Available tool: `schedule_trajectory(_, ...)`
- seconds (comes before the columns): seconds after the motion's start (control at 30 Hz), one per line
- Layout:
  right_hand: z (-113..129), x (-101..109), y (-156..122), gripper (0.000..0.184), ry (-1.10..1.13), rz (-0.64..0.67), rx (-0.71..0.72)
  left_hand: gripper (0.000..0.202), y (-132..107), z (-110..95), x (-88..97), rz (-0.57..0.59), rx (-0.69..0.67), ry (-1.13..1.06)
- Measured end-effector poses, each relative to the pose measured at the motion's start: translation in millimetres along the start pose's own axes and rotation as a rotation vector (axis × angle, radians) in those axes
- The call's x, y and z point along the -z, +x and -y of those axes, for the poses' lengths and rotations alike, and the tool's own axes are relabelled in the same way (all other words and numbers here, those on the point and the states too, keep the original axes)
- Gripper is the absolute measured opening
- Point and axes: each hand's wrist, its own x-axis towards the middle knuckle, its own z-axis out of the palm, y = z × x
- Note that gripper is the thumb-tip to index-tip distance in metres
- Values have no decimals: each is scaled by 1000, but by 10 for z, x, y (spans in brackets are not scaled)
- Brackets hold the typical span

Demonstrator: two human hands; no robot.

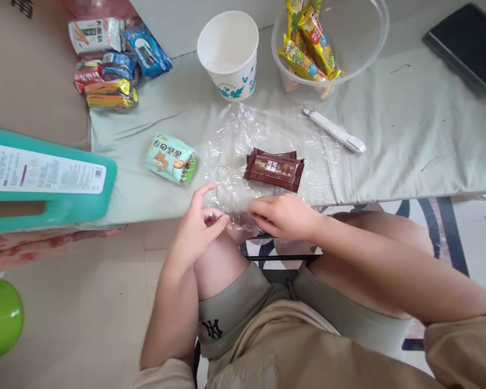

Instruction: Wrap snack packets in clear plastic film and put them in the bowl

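Note:
A clear plastic bag [243,140] lies flat on the pale green table cover [409,140], its near edge hanging over the table's front. My left hand [200,221] and my right hand [281,216] both pinch that near edge, close together, fingers closed on the film. Two brown snack packets [274,168] rest on top of the bag just beyond my right hand. A mint-green nut packet [171,158] sits left of the bag.
A white paper cup [230,54] and a clear bowl [368,48] holding yellow snack bars stand at the back. A white utility knife [334,130] lies right of the bag. Several snack packets [109,65] are piled back left. A teal box [44,178] lies left, a dark tablet [465,46] back right.

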Motion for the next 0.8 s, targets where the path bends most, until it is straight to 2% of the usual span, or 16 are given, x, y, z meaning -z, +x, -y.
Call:
schedule_trajectory(0.13,-26,-13,29,23,36,-20,-10,70,-109,160,-92,-300,-3,-404)
schedule_trajectory(0.2,-41,-16,34,23,41,-28,-3,71,-165,203,-133,-380,69,-553)
schedule_trajectory(0.27,-56,-23,31,25,38,-30,4,70,-224,209,-185,-354,191,-624)
schedule_trajectory(0.33,-69,-30,25,25,41,-28,15,68,-271,187,-256,-276,304,-626)
schedule_trajectory(0.43,-79,-33,18,25,55,-31,28,60,-292,151,-366,-196,370,-578)
schedule_trajectory(0.57,-85,-27,22,23,75,-26,47,43,-272,194,-394,-213,327,-562)
schedule_trajectory(0.7,-92,-23,29,24,83,-21,61,26,-282,310,-299,-129,275,-453)
schedule_trajectory(0.8,-96,-22,34,24,90,-23,61,26,-303,333,-222,-97,207,-347)
